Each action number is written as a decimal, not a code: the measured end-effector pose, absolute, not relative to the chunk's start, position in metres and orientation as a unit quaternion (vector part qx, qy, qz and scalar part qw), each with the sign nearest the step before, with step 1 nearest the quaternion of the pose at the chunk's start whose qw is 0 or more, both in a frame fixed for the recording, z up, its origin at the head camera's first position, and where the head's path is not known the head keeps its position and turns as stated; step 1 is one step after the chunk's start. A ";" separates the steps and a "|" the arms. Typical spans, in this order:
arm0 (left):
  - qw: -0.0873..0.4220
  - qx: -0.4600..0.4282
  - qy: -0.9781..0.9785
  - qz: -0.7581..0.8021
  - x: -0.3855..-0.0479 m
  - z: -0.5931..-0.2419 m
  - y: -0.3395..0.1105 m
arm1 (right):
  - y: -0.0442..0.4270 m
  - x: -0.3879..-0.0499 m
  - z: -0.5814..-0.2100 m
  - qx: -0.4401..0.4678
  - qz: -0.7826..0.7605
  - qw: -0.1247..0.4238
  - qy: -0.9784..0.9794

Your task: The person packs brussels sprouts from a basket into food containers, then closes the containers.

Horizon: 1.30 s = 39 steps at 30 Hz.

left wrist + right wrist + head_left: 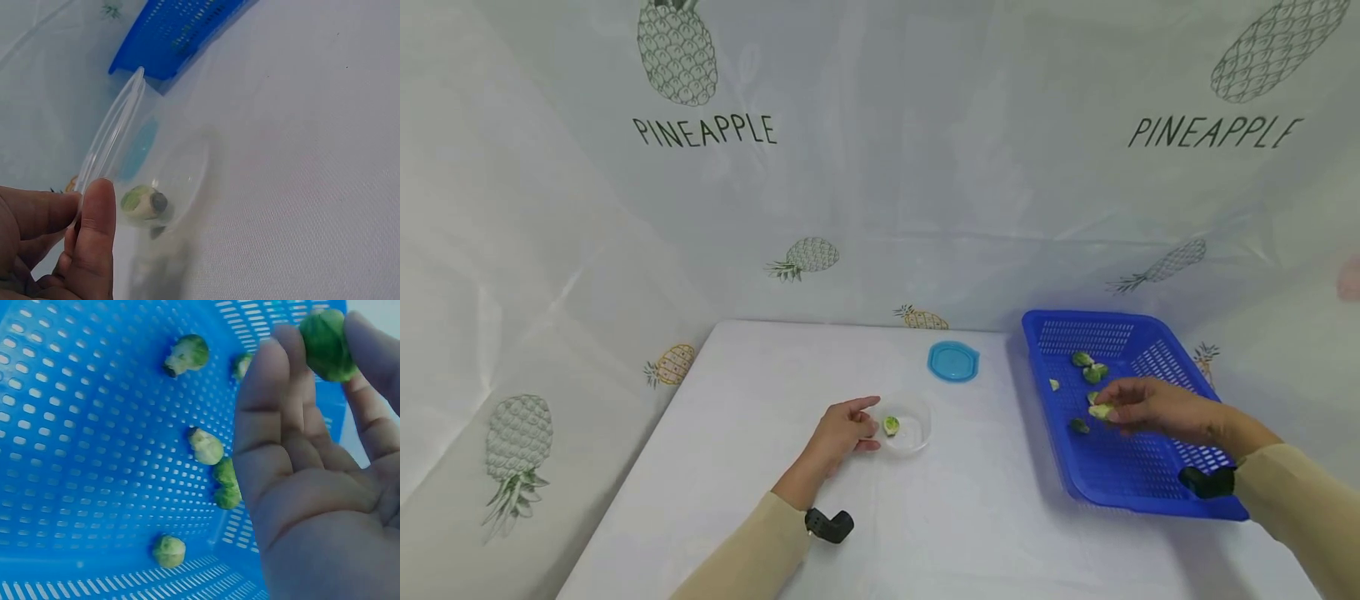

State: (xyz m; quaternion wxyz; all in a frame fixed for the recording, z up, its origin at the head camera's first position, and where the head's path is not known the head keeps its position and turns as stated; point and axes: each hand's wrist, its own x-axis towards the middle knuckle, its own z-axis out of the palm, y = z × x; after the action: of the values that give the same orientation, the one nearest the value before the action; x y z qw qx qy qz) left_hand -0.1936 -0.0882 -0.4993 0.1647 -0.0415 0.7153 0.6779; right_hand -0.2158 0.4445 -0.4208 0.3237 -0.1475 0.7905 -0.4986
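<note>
My left hand pinches the rim of a clear round plastic container on the table. In the left wrist view the thumb and fingers meet at the rim of this container. One Brussels sprout lies on the container's bottom. Over a blue basket, my right hand holds another Brussels sprout between thumb and fingertips. Several loose sprouts lie inside the basket, among them one pale sprout and one near its end wall.
Behind the container lies a blue lid on the white-covered table. A pineapple-printed curtain hangs along the back and sides. The basket's raised walls surround the sprouts at the right of the table.
</note>
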 end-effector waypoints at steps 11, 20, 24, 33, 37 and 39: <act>0.169 -0.056 0.707 0.684 -0.193 -0.495 -0.088 | 0.438 -0.214 -0.399 -0.092 -0.465 0.203 0.857; 0.166 -0.055 0.711 0.681 -0.192 -0.494 -0.088 | 0.424 -0.206 -0.389 -0.068 -0.370 0.118 0.919; 0.166 -0.056 0.708 0.684 -0.192 -0.497 -0.088 | 0.414 -0.205 -0.385 -0.052 -0.353 0.094 0.930; 0.168 -0.070 0.703 0.688 -0.191 -0.501 -0.087 | 0.392 -0.200 -0.380 -0.026 -0.380 0.056 0.923; 0.167 -0.071 0.701 0.689 -0.191 -0.499 -0.086 | 0.384 -0.197 -0.378 -0.014 -0.383 0.041 0.923; 0.166 -0.071 0.700 0.691 -0.191 -0.499 -0.086 | 0.380 -0.197 -0.377 -0.010 -0.385 0.032 0.922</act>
State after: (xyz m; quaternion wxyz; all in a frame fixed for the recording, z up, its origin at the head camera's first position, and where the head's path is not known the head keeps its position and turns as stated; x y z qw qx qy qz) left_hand -0.1910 -0.0858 -0.4985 0.1662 -0.0707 0.7002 0.6908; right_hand -0.1969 0.3804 -0.3770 0.0321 -0.0097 0.9222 -0.3852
